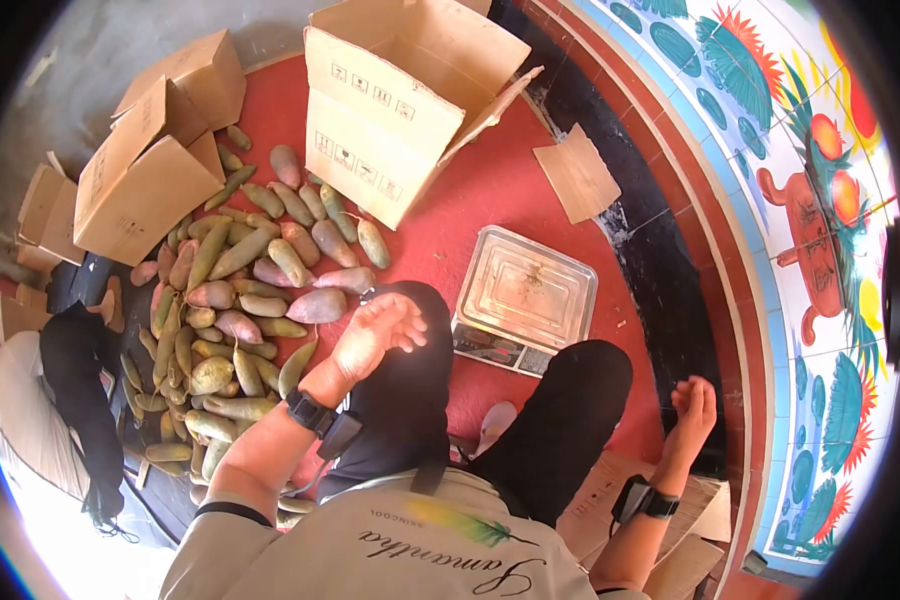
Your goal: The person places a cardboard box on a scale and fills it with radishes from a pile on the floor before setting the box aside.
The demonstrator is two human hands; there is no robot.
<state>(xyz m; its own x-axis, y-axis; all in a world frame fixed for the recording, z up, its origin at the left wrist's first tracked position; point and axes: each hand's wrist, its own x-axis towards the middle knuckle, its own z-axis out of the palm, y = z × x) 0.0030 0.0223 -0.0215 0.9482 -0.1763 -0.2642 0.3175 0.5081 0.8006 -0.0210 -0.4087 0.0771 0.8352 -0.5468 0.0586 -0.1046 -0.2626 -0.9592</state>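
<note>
Though open, large carton (pixel 382 125) beside vegetables (pixel 238 326)

Just left of the left hand (pixel 380 330), radishes (pixel 238 326) lie heaped at all angles, long and plump, some green, some pinkish, two pinkish ones nearest it. Between that hand and the right hand (pixel 692 410), farther forward, the scale (pixel 480 343) lies flat, its shallow metal tray (pixel 488 285) smudged brown.

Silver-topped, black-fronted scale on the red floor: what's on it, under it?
On the scale: a shallow silver tray with brown smudges, no vegetables. Red floor shows around it; anything directly underneath is covered.
</note>
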